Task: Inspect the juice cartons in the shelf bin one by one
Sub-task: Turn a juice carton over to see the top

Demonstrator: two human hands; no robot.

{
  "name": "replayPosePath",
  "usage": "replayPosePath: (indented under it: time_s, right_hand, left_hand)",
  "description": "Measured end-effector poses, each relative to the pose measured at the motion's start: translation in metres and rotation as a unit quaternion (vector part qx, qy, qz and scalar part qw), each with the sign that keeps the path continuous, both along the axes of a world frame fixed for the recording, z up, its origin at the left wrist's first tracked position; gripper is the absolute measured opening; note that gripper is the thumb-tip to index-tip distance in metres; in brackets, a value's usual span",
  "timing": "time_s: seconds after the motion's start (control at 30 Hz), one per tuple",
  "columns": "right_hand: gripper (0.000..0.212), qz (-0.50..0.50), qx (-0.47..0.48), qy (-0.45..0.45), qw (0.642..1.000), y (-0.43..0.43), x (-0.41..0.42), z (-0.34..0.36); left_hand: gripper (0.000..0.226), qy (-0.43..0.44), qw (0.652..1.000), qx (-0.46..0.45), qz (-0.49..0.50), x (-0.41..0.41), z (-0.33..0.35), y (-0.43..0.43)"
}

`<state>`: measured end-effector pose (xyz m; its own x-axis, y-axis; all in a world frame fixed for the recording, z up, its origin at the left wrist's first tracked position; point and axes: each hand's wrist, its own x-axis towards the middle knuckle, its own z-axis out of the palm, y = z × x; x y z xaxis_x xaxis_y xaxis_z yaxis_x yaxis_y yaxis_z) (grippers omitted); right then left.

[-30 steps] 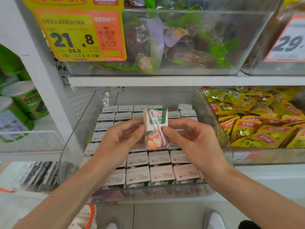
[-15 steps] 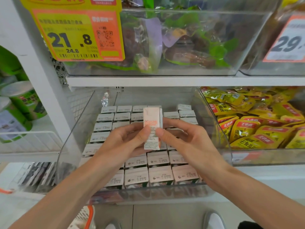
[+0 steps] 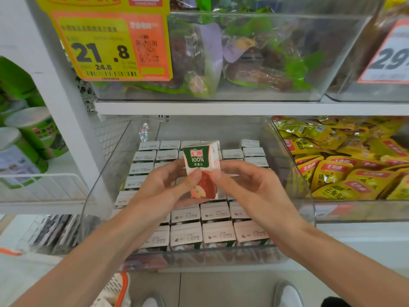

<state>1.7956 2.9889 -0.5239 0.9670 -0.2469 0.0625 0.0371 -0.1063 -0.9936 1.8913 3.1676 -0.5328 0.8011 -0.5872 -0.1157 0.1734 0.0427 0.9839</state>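
Held carton: one small white, green and red apple juice carton point(image 3: 200, 171), upright between both hands, above the bin.
Left hand point(image 3: 161, 187): thumb and fingers pinch the carton's left side.
Right hand point(image 3: 254, 191): thumb and fingers pinch its right side.
Under the hands: a clear plastic shelf bin point(image 3: 306, 185) packed with white-topped juice cartons point(image 3: 219, 233). Four tops show in the nearest row, and the hands hide several, so no full count.
Right of the hands: yellow snack pouches point(image 3: 345, 169).
Above the hands: yellow-orange price tag point(image 3: 110, 45).
Change: half a second ago a plain narrow side faced the camera; now the printed front does.
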Motion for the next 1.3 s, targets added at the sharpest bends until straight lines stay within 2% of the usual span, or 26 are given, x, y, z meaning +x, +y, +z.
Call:
replayPosePath:
  time_s: [0.1, 0.3, 0.47, 0.6, 0.77, 0.9, 1.03, 1.17, 1.3]
  right_hand:
    - [0.030, -0.019, -0.030, 0.006, 0.999, 0.0010, 0.0012, -0.0012]
    - [0.031, -0.054, 0.029, 0.021, 0.998, -0.0025, 0.0017, -0.0031]
    - [0.030, -0.028, 0.025, 0.023, 0.999, -0.0041, 0.0031, -0.0032]
    - [0.045, 0.013, -0.053, 0.008, 0.998, -0.0012, 0.0043, -0.0041]
    - [0.052, -0.001, -0.153, -0.020, 0.988, -0.0030, 0.0043, -0.0009]
    - [0.060, -0.021, -0.201, -0.058, 0.978, -0.0049, 0.0049, -0.0030]
    - [0.061, -0.027, -0.247, -0.096, 0.964, -0.0064, 0.0044, -0.0065]
    - [0.061, -0.004, -0.207, -0.077, 0.975, -0.0074, 0.0059, -0.0064]
    - [0.052, -0.001, -0.061, -0.023, 0.998, -0.0072, 0.0079, -0.0018]
  left_hand:
    - [0.051, -0.014, 1.000, 0.014, -0.006, -0.0011, 0.0017, 0.0005]
    - [0.032, 0.010, 0.999, -0.018, -0.024, 0.0031, -0.0007, 0.0027]
    - [0.035, -0.003, 1.000, -0.014, -0.001, 0.0032, -0.0006, 0.0014]
    - [0.050, -0.007, 1.000, -0.026, -0.004, 0.0006, 0.0006, -0.0010]
    - [0.063, -0.017, 1.000, -0.023, -0.009, 0.0007, 0.0008, 0.0002]
    - [0.074, -0.111, 0.994, 0.013, -0.016, 0.0021, 0.0041, 0.0014]
    - [0.063, -0.188, 0.982, 0.026, -0.006, 0.0004, 0.0049, 0.0004]
    - [0.059, -0.182, 0.983, 0.035, 0.008, 0.0000, 0.0058, 0.0019]
    - [0.049, -0.145, 0.988, 0.040, 0.024, -0.0009, 0.0075, 0.0016]
